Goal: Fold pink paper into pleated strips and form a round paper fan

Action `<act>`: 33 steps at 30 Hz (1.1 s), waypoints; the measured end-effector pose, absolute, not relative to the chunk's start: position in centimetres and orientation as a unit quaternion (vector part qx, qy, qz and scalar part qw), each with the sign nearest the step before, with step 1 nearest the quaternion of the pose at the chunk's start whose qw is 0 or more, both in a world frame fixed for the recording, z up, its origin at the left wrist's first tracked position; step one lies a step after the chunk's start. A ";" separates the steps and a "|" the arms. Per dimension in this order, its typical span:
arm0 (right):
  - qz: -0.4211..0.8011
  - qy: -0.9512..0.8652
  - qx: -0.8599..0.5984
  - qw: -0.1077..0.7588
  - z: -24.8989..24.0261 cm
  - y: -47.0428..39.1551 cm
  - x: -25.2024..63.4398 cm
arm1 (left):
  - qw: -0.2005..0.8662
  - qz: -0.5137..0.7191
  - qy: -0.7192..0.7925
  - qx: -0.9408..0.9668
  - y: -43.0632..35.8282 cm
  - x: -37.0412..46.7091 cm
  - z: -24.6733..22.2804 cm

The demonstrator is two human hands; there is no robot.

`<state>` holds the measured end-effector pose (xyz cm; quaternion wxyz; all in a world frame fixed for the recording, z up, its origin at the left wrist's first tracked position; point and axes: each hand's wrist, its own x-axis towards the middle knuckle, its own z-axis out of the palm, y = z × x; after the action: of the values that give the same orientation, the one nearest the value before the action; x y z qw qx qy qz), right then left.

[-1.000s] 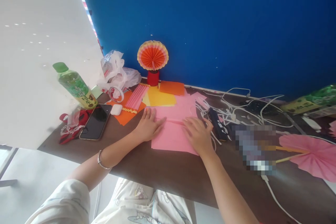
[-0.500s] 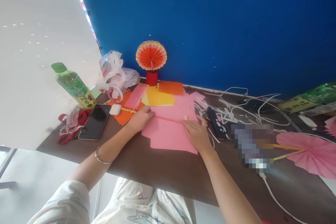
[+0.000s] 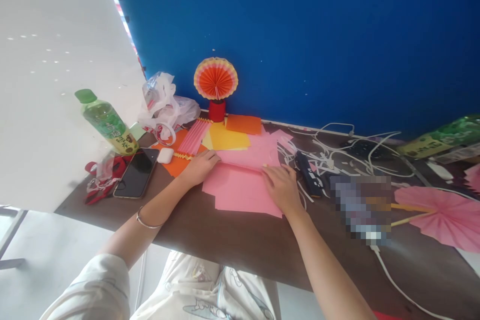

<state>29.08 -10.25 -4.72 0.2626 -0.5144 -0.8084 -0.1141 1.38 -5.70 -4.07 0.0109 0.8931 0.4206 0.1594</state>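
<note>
Pink paper [image 3: 240, 165] with a narrow folded edge stretches between my two hands, above a loose stack of pink sheets [image 3: 240, 192]. My left hand [image 3: 203, 166] pinches its left end, fingertips pressed together. At the right end my right hand [image 3: 281, 183] grips the same fold, thumb and fingers closed on it; a small yellowish bit shows by the fingertips. Left of my left hand lies a pleated pink paper strip [image 3: 192, 137] with yellow edges, on orange paper [image 3: 172, 167]. Yellow paper [image 3: 228, 137] and a folded orange sheet [image 3: 243, 125] lie behind the pink stack.
A round paper fan [image 3: 216, 79] stands in a red holder by the blue wall. To the left are a green-capped bottle [image 3: 108, 122], a phone [image 3: 137, 172], red-handled scissors [image 3: 101, 187] and a plastic bag [image 3: 161, 97]. Rightward lie white cables [image 3: 330, 157] and a pink fan [image 3: 442, 215].
The folded edge of the pink paper now stands up slightly from the sheets. My left fingers have shifted a little; my right hand has barely moved up.
</note>
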 end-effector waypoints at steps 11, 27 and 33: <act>0.115 -0.648 -0.582 0.478 -3.9 -10.8 29.4 | 0.369 0.345 0.447 0.738 -5.5 1.4 -2.4; 0.176 -0.664 -0.566 0.454 -4.8 -9.9 30.5 | 0.404 0.312 0.462 0.725 -4.9 0.4 -2.6; 0.194 -0.641 -0.575 0.470 -4.8 -10.0 30.4 | 0.435 0.311 0.461 0.708 -4.8 0.1 -2.8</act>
<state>30.37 -9.98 -4.76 0.4695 -0.5752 -0.6413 0.1935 0.10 -4.80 -2.80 0.4354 0.7078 0.4613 0.3110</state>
